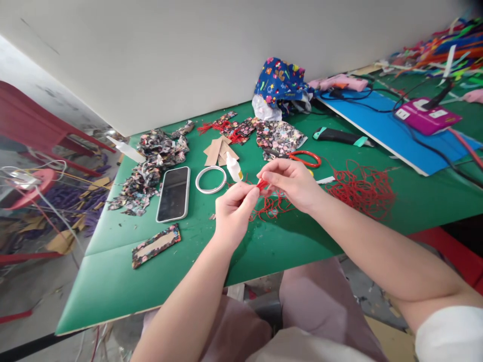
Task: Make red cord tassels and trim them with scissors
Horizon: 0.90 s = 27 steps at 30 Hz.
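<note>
My left hand (237, 203) pinches a small bunch of red cord (261, 184) between thumb and forefinger. Close against it, my right hand (290, 183) has its fingers closed on the same cord. More loose red cord (360, 191) lies tangled on the green table to the right and under my hands. A small white glue bottle (234, 168) stands just beyond my left hand, with a white ring (211, 180) beside it. Red-handled scissors (307, 159) lie behind my right hand. At the left is a flat floral-covered strip (156, 245) with a tan middle.
A phone (173, 193) lies left of the ring, near floral scraps (145, 168) and another bottle (126, 149). Cardboard pieces (219, 151), floral cloth (281, 137) and a box cutter (343, 137) lie farther back. A blue board (388, 125), purple power strip (426, 115) and pink glue gun (339, 82) are right.
</note>
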Available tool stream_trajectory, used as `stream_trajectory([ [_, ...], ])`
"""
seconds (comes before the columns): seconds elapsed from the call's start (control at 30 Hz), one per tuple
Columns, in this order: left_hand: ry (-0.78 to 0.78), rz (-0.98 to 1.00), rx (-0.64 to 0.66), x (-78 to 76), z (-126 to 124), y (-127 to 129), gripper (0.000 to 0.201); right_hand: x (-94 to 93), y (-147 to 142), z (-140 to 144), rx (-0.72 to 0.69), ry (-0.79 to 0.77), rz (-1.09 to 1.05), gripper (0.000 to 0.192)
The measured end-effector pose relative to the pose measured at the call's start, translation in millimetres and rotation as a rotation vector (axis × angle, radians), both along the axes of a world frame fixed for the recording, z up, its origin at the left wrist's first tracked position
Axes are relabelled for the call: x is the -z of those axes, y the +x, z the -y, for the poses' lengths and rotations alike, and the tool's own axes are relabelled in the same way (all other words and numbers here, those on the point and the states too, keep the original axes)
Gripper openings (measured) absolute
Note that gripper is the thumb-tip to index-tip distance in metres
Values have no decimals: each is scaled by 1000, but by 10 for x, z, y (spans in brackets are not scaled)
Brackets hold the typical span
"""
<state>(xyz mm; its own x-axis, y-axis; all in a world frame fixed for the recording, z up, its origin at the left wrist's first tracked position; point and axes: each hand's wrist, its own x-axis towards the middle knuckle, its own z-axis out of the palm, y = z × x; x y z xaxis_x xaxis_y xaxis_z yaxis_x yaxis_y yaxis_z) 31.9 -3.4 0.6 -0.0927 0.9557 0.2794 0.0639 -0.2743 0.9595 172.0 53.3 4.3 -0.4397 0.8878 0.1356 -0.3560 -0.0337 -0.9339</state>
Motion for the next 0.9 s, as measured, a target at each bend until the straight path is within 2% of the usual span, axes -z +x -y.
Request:
stream_trajectory([
  [0.3,-36,-109,-48,-23,-8,-19,27,-16,38,5,-16,77,92,14],
  [0.7,-65,8,-28,7,-12,-13,22,-5,43,1,2,111,145,17],
  [0.9,-73,-11,-18,5,-9,-14,23,-2,30,5,-6,109,113,16],
])
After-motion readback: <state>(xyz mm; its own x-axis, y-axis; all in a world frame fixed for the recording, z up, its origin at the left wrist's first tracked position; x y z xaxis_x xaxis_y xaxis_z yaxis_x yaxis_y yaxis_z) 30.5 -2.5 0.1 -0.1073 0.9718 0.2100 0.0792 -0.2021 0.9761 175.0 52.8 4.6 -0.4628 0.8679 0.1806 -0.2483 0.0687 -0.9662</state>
